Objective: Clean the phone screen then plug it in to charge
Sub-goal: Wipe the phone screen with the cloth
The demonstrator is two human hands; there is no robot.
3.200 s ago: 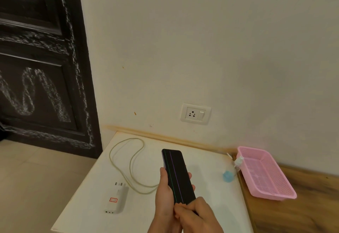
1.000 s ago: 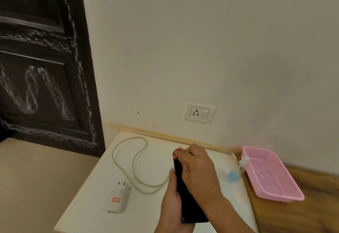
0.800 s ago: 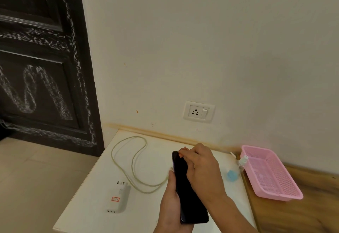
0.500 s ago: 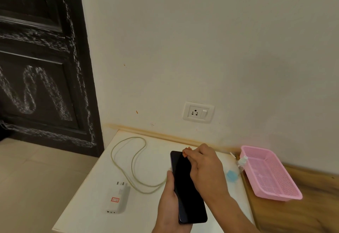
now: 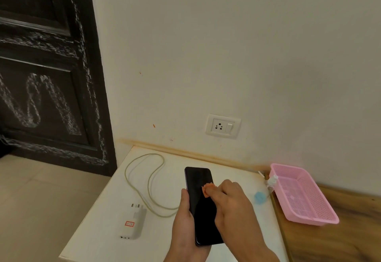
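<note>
A black phone (image 5: 201, 197) with a dark screen is held above the white table (image 5: 107, 226), gripped from its left edge and underside by my left hand (image 5: 185, 220). My right hand (image 5: 231, 204) presses a small orange cloth (image 5: 207, 189) against the middle of the screen with pinched fingers. A white charger adapter (image 5: 133, 223) lies on the table to the left, its prongs pointing away from me. Its pale cable (image 5: 148, 181) loops toward the wall and back behind the phone. A white wall socket (image 5: 223, 126) with a switch sits on the wall above the table.
A pink plastic basket (image 5: 303, 196) stands on the wooden surface to the right. A small spray bottle with a blue base (image 5: 262, 191) lies at the table's right edge beside it. A dark door (image 5: 45, 66) with chalk marks is at the left.
My right hand with the orange cloth has slid from the phone's top end down to the middle of the screen. My left hand keeps its hold on the phone.
</note>
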